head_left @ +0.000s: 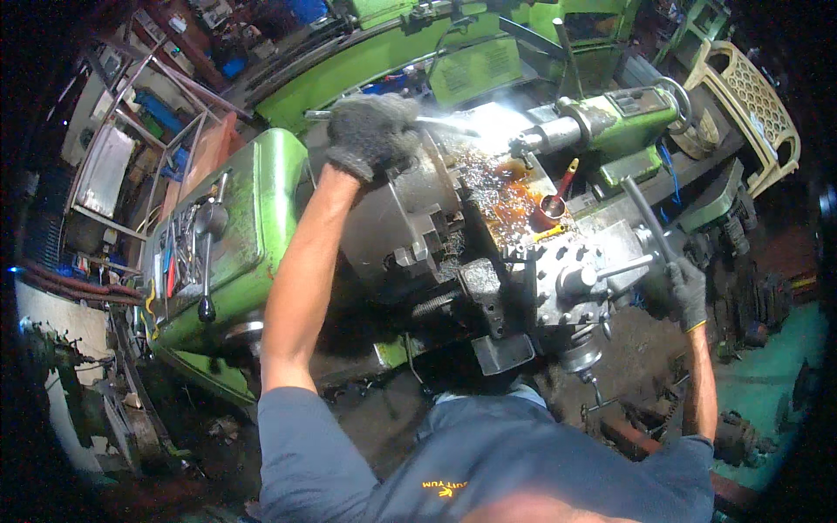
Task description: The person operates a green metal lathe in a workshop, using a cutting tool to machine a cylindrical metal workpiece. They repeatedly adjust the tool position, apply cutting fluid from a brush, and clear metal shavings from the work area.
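My left hand, in a dark grey knit glove, is closed around a thin metal rod above the lathe chuck. The rod sticks out on both sides of the glove, its right end over the bright, glaring area. Farther right, my right hand, in a grey glove with a yellow cuff, is closed at the near end of a long grey bar-like handle. Its fingertips are partly hidden. Between the hands stands the tool post with its bolts and lever.
Metal chips and brown oil cover the carriage, where a red cup holds a red-handled brush. The green tailstock is behind. Small tools lie on the green headstock. A beige plastic chair stands far right.
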Action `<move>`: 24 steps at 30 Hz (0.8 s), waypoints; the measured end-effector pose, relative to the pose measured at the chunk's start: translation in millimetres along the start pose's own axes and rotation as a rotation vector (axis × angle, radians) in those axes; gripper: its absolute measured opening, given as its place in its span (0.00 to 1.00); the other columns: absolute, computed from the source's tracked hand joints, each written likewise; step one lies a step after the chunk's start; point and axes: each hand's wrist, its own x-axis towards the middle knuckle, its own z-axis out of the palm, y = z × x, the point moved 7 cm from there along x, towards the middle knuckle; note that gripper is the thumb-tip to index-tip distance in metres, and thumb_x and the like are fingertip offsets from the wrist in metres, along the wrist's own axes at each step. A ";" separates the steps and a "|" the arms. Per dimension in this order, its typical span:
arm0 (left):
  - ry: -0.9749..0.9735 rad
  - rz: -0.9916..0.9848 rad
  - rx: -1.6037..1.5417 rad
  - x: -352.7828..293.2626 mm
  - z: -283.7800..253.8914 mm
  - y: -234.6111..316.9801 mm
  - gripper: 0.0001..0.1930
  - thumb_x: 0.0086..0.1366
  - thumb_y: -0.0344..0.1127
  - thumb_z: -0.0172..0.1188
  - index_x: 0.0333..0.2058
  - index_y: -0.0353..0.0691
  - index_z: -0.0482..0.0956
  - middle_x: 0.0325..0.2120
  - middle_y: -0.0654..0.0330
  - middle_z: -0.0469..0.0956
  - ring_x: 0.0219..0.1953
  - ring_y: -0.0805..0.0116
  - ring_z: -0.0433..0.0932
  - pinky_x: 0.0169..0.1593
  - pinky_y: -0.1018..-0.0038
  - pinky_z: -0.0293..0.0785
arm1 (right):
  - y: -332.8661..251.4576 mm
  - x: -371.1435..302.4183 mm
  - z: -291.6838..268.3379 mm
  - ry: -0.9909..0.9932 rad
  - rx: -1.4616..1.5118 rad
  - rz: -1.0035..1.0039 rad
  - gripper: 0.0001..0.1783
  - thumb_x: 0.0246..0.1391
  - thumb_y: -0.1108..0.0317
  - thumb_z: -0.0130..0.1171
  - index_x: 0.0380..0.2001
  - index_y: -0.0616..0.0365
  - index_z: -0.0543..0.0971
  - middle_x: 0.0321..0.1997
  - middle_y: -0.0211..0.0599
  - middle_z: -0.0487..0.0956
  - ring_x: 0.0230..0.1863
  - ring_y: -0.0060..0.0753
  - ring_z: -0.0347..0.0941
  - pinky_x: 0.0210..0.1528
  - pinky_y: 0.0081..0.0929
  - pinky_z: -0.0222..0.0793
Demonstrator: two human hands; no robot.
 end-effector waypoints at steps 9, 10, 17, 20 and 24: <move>0.062 0.038 0.021 -4.4 4.5 4.5 0.08 0.48 0.45 0.59 0.25 0.50 0.80 0.22 0.56 0.76 0.25 0.51 0.77 0.30 0.56 0.73 | -122.3 93.1 13.5 -0.262 0.072 -0.173 0.22 0.60 0.49 0.60 0.34 0.61 0.81 0.21 0.46 0.76 0.22 0.38 0.75 0.27 0.37 0.67; 0.043 0.014 0.038 -3.7 4.6 2.8 0.08 0.47 0.45 0.59 0.25 0.51 0.80 0.22 0.57 0.76 0.25 0.51 0.77 0.30 0.55 0.73 | -124.8 99.6 21.0 -0.275 0.013 -0.203 0.23 0.59 0.48 0.61 0.35 0.61 0.81 0.22 0.46 0.77 0.23 0.39 0.75 0.28 0.39 0.67; 0.057 -0.008 0.090 -5.8 4.8 4.8 0.08 0.45 0.45 0.58 0.24 0.52 0.80 0.21 0.56 0.77 0.26 0.50 0.78 0.30 0.54 0.74 | -140.2 120.6 47.0 -0.313 0.162 -0.287 0.18 0.62 0.56 0.60 0.35 0.64 0.82 0.19 0.31 0.72 0.24 0.20 0.64 0.27 0.29 0.63; 0.062 -0.013 0.099 -3.8 5.8 4.8 0.09 0.44 0.46 0.58 0.24 0.51 0.79 0.21 0.56 0.76 0.26 0.50 0.78 0.30 0.54 0.74 | -144.9 122.1 49.3 -0.328 0.198 -0.305 0.18 0.63 0.56 0.60 0.35 0.63 0.82 0.21 0.34 0.74 0.24 0.25 0.66 0.28 0.31 0.64; -0.063 -0.045 0.119 4.7 10.4 7.9 0.09 0.48 0.44 0.60 0.29 0.53 0.82 0.26 0.57 0.80 0.31 0.53 0.81 0.36 0.55 0.75 | -140.6 131.0 47.2 -0.250 0.195 -0.410 0.19 0.61 0.52 0.62 0.35 0.60 0.81 0.25 0.47 0.78 0.26 0.42 0.74 0.33 0.39 0.70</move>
